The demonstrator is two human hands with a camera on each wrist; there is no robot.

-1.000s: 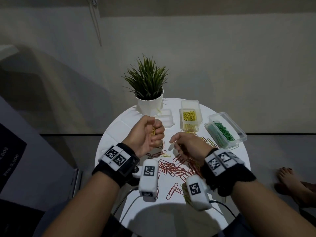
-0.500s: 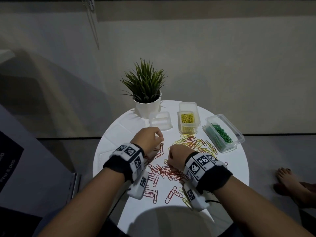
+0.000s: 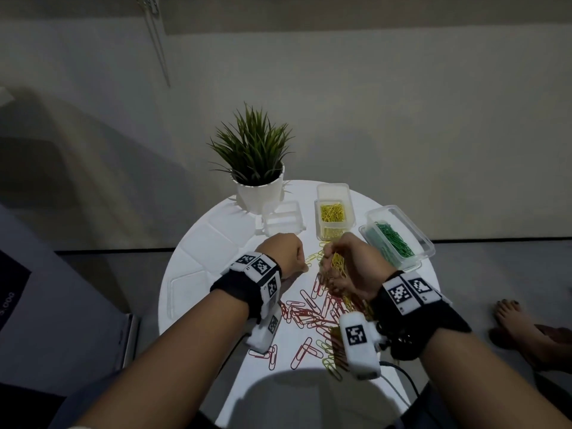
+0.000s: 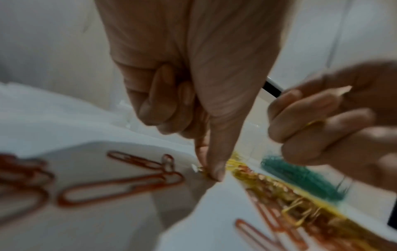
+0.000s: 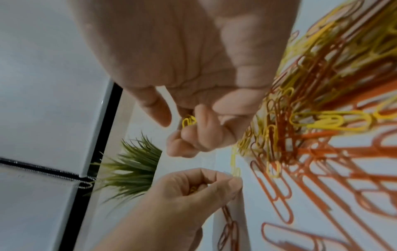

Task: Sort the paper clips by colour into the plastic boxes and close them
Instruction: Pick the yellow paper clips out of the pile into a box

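Fingertips of the left hand (image 4: 193,95) are pressed down on the round white table (image 3: 210,249), thumb and forefinger pinching a yellow clip (image 4: 205,170) right at the surface while the other fingers curl into the palm. Half a second ago this hand was closed just above the scatter; a second ago it was raised, holding yellow clips upright in its fist.

The right hand (image 3: 348,267) has turned palm-up and lifted off the table (before, it lay knuckles-up over the red clips), and its curled fingers now cup a bunch of yellow clips (image 3: 337,263). The right wrist view shows one yellow loop (image 5: 188,121) poking out between thumb and bent fingers.

Between and below the two hands lie the loose red clips (image 3: 305,311), with more yellow ones mixed in toward the right wrist; they look much as they did earlier.

Behind the hands stand three clear plastic boxes, all with lids off or open: an empty box (image 3: 283,219) just beside the plant pot, the yellow box (image 3: 332,216) part filled with yellow clips, and the green box (image 3: 394,243) holding green clips at the table's right edge. None of the boxes has shifted.

The potted plant (image 3: 255,162) stands at the far edge of the table. A bare foot (image 3: 520,323) rests on the floor at right.
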